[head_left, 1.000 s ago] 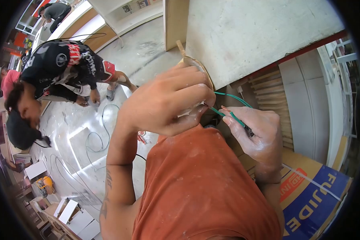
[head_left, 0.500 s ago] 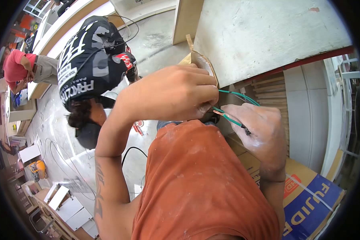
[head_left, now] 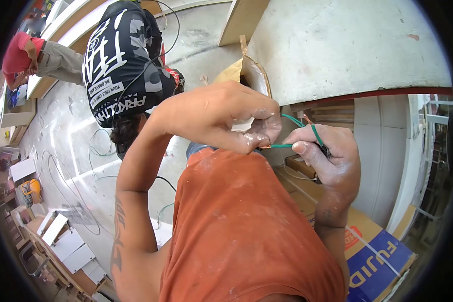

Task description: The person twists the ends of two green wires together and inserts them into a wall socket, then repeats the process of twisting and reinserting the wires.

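Green insulated wire (head_left: 282, 146) stretches level between my two hands in front of my chest. My left hand (head_left: 226, 116) pinches its bare copper end between thumb and fingertips, which have white dust on them. My right hand (head_left: 332, 151) grips the green wire between thumb and curled forefinger. Another green length (head_left: 314, 133) loops over the right forefinger, and a stripped copper end (head_left: 307, 119) sticks up beside it. More green wire (head_left: 292, 119) runs behind toward the left hand's fingers. A dark piece lies partly hidden in the right palm.
A co-worker in a black printed shirt (head_left: 123, 60) bends at the left; a person in a red shirt (head_left: 20, 55) stands behind. A pale panel (head_left: 347, 45) lies at upper right, near an open paper sack (head_left: 236, 70). A blue-and-tan carton (head_left: 377, 261) sits lower right. Cables (head_left: 75, 186) cross the floor.
My left hand has turned so its thumb and fingertips show, pinching the copper end. The right hand's wire now loops over the forefinger, with a copper end upward. The co-worker appears shifted slightly right.
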Action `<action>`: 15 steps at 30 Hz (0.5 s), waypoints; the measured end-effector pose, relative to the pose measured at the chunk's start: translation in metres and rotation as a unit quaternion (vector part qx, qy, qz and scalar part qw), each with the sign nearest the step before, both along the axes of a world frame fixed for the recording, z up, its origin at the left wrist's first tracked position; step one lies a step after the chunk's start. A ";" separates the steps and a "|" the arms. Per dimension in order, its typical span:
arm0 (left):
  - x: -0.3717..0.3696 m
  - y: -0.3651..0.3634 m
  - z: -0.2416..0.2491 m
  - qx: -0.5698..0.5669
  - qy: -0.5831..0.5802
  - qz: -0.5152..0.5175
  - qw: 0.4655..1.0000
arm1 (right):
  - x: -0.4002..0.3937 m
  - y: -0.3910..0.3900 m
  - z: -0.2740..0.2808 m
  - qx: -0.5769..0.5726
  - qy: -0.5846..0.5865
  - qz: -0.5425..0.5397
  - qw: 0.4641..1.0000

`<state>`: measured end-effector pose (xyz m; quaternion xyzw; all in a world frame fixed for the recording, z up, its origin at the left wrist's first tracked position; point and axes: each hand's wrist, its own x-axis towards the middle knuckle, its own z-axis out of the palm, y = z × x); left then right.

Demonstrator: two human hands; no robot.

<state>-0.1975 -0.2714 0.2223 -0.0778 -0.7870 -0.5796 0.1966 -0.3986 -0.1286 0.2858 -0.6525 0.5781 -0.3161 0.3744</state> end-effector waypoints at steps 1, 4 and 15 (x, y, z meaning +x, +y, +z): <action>0.000 0.001 -0.001 0.003 0.010 -0.001 1.000 | 0.000 0.000 0.001 0.004 -0.012 0.002 1.000; -0.003 0.002 -0.007 0.006 0.049 -0.008 0.999 | 0.002 0.000 0.001 0.004 -0.028 0.003 1.000; -0.012 0.014 -0.012 0.071 0.024 0.001 0.997 | -0.008 0.001 -0.006 0.039 -0.102 0.000 0.994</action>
